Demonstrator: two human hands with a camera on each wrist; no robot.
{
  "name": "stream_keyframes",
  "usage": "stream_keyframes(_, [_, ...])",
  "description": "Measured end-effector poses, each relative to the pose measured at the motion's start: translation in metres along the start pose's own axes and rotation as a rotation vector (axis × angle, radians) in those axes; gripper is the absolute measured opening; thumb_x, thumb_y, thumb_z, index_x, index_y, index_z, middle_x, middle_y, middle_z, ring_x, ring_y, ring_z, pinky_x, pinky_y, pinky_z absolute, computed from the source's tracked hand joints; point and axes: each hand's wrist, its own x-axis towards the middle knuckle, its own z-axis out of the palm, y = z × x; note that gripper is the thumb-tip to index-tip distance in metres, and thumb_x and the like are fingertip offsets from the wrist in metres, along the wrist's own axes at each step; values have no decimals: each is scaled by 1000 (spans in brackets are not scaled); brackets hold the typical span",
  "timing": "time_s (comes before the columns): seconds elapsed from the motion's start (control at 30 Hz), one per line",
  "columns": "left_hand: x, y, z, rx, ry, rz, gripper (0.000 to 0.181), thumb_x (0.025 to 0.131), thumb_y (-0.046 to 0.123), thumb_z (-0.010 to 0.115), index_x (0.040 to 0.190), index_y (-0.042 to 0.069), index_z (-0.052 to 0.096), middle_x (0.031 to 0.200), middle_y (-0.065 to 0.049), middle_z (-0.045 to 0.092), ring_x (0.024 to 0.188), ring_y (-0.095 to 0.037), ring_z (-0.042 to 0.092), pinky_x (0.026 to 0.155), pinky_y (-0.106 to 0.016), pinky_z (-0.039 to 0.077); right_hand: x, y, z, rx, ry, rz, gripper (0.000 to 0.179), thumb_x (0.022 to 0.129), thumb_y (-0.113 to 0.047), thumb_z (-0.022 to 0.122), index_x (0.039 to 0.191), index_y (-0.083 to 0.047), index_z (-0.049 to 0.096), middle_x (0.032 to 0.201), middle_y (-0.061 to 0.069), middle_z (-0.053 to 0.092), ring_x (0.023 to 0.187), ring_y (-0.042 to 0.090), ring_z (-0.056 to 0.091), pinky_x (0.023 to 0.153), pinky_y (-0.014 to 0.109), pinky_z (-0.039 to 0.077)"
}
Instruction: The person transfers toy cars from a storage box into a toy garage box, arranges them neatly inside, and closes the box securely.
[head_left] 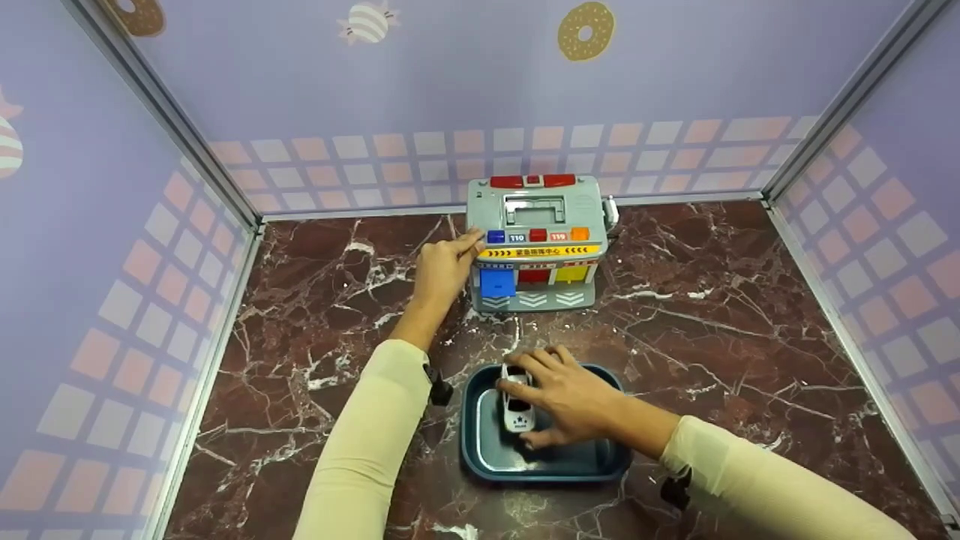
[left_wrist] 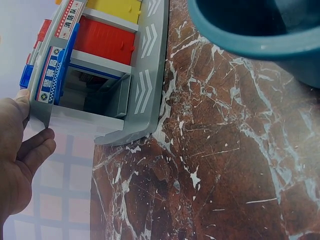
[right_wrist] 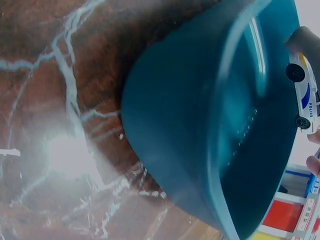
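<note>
A grey toy emergency station (head_left: pixel 585 196) stands near the back wall, with three coloured garage doors along its front. Its blue door (head_left: pixel 498 283) is swung up, and the left wrist view shows the bay behind it uncovered. My left hand (head_left: pixel 441 271) grips the station's front left roof corner, thumb on top and fingers beneath. With thumb and fingers at its two ends, my right hand (head_left: pixel 576 397) holds a white toy police car (head_left: pixel 519 420) over the teal basin (head_left: pixel 547 478). Wheels and side lettering of the car appear in the right wrist view.
The red door (head_left: pixel 534 276) and the yellow door (head_left: pixel 571 274) are down. A white handset-like part (head_left: pixel 611 213) juts from the station's right side. Patterned walls enclose the dark red marbled tabletop (head_left: pixel 720 337) at the back and both sides.
</note>
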Motion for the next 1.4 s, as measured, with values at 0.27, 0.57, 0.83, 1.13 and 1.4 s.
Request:
stream_keyframes(0.27, [-1,-2,0,1,5,-5,30,104,39,77,130,26,83,134,0,77,126,-38,76,109,-56,62,1,15,-5,39,-4,44,89,90,-71,78,161,-23,54,166,18,50,138,38,60,113,65,53])
stream_keyframes(0.57, [0,-2,2,-12,5,13,30,105,38,76,131,24,82,134,-2,77,127,-37,76,113,-54,60,2,32,-6,69,21,65,84,89,-65,81,157,-22,58,163,18,53,136,38,60,109,62,53])
stream_keyframes(0.83, [0,-2,2,6,7,-6,29,105,39,76,130,27,82,134,0,77,126,-37,76,109,-55,62,3,43,-5,77,24,89,84,90,-63,81,158,-20,57,163,20,53,140,39,58,112,66,52])
stream_keyframes(1.13, [-1,-2,2,-6,10,18,31,104,37,76,131,23,82,135,1,77,126,-33,76,109,-52,63,7,55,-6,81,11,111,83,91,-62,79,159,-21,56,165,18,52,143,37,55,111,60,50])
stream_keyframes(1.4, [0,0,1,-1,8,-9,30,104,40,76,130,26,82,135,3,77,126,-34,76,108,-53,63,10,65,-4,86,38,111,85,91,-62,77,160,-19,54,163,21,53,141,40,57,112,64,50])
